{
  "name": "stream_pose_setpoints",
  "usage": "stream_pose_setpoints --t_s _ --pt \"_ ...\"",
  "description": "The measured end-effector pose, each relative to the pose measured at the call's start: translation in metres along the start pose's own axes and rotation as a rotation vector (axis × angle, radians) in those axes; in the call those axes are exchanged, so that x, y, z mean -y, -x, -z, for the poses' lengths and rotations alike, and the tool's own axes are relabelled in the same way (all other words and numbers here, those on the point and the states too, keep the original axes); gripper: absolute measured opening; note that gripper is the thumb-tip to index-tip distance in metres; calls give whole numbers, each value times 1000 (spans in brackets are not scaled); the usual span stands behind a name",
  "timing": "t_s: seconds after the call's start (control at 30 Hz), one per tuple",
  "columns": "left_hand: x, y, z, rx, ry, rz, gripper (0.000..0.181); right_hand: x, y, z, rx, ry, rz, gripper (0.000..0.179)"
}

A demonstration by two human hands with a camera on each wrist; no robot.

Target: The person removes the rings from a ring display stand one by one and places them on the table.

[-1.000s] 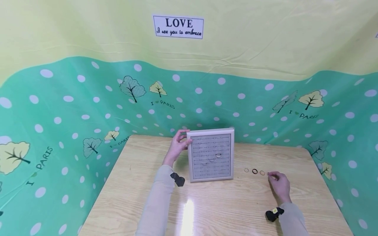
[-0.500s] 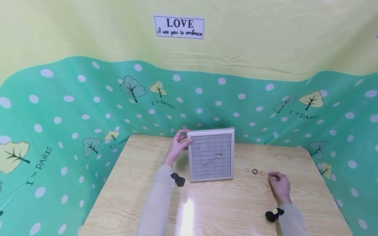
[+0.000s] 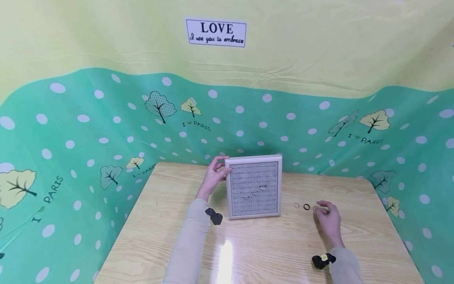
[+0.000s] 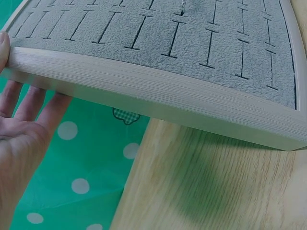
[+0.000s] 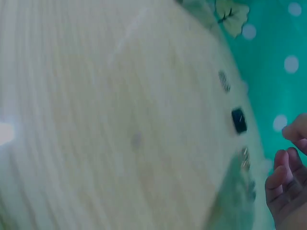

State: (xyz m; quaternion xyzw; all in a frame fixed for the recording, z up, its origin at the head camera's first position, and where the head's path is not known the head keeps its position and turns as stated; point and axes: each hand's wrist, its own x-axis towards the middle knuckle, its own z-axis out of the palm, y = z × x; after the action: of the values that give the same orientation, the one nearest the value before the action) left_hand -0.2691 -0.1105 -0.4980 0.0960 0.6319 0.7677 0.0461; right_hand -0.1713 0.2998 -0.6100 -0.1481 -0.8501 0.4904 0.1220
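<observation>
Our left hand [image 3: 213,174] gripped the board [image 3: 254,216] toward the table's [image 3: 159,221] far edge; our right hand [image 3: 330,221] needed delicacy, though whether it pinched a ring [image 5: 245,158] was unclear.

Bright, even light fills the head view, where white glare [image 3: 224,262] streaks the near bench [image 3: 264,248]. The left wrist view is crisp, though the long side of the frame [image 4: 158,91] bows; a soft greenish shadow [image 4: 199,179] dims the bench. The right wrist view is hazy and smeared, the dark ring [image 5: 239,120] blurred, with a burnt-out spot [image 5: 5,133] at left.
</observation>
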Motion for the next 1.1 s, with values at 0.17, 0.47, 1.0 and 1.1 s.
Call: stream_pose_setpoints --t_s 0.17,0.47,1.0,1.1 --pt "-1 0 0 4 -9 -2 48 18 3 -9 23 -33 62 26" --pt "-2 0 0 -3 -7 5 48 43 6 -22 52 -51 191 23" --pt "21 -10 6 -42 -17 -4 47 79 13 -43 213 -124 258 26" --pt "21 -10 6 -41 -13 -7 47 85 14 -49 239 -130 273 27"
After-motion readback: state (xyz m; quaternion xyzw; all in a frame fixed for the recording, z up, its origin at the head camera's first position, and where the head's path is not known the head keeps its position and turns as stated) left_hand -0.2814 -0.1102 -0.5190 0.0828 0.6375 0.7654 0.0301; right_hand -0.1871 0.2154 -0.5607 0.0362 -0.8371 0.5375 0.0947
